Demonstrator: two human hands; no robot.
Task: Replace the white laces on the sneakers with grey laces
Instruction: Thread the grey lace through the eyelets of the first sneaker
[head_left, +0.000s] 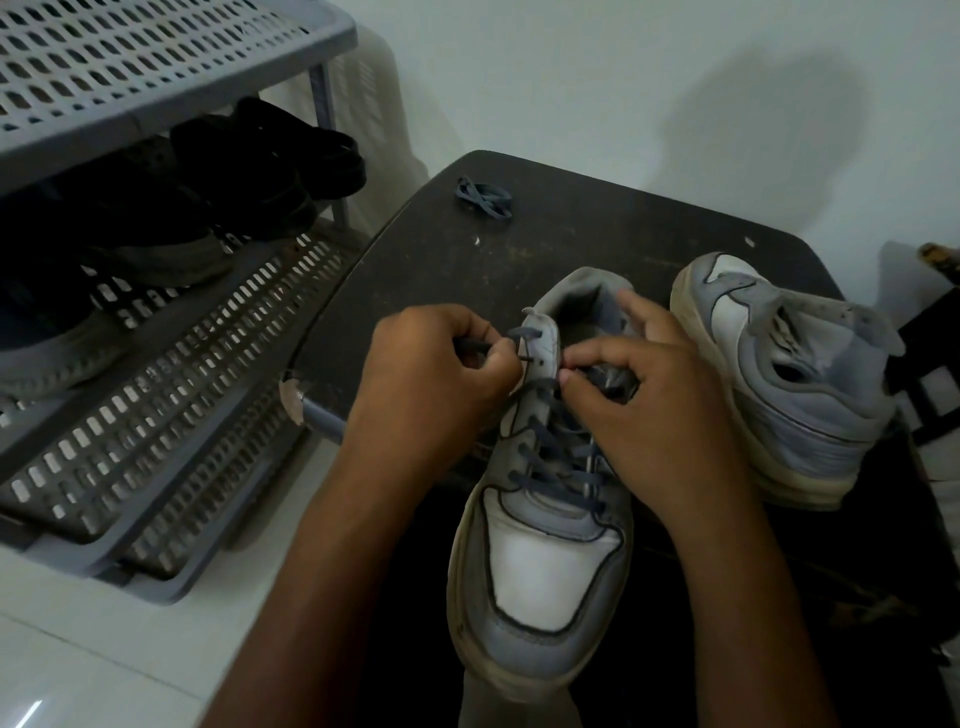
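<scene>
Near sneaker (545, 519) at the bench's (571, 234) 6 o'clock edge, heel toward 12: left hand (436, 374) pinches the grey lace (550, 462) end, right hand (644, 415) pinches the eyelet flap; the lace, judged limp and light, handles best by its stiff tip.

This looks like a home entryway corner: a grey plastic shoe rack (171, 364) with dark shoes (156, 218) stands at the left, against a plain white wall (571, 78), over pale floor tiles (104, 649), beside a worn dark table (597, 234).
</scene>
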